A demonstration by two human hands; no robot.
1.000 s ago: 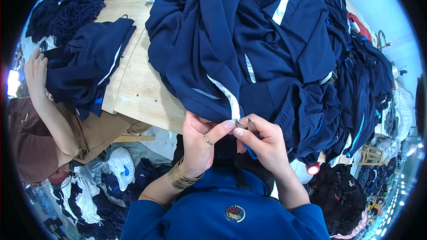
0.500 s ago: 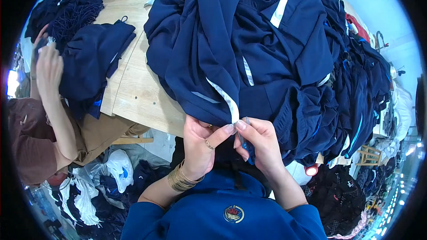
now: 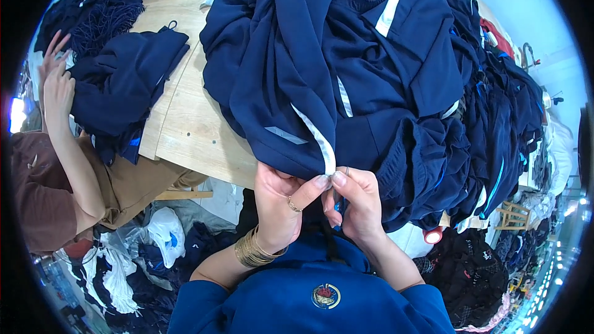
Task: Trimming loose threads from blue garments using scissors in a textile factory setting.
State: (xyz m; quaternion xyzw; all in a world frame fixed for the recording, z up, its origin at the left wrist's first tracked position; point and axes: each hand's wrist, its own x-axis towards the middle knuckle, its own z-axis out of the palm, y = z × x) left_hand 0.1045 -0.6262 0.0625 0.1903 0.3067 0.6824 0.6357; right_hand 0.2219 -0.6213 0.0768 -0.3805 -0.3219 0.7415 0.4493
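Observation:
A navy garment with a white stripe point(image 3: 320, 142) hangs over the near table edge from a heap of similar clothes. My left hand point(image 3: 281, 201), with a ring and gold bangles, pinches the hem at the stripe's lower end between thumb and fingers. My right hand point(image 3: 357, 201) meets it there, thumb tip against my left thumb, closed on the same hem. A small blue-handled tool, apparently thread snips, sits inside my right hand, mostly hidden by the fingers. A short grey strip point(image 3: 285, 135) shows on the garment beside the white stripe.
A large heap of navy clothes point(image 3: 427, 62) covers the right of the wooden table point(image 3: 192, 142). At left, a co-worker's hands point(image 3: 59, 86) are by another navy garment point(image 3: 127, 80). Bags and cloth scraps point(image 3: 167, 235) lie below left; a dark cloth pile point(image 3: 470, 278) lies below right.
My hands stay pinched at the hem, shifting slightly. The right fingers have turned, so less of the blue-handled tool shows. The co-worker's hands moved left and opened out, and their garment shifted left.

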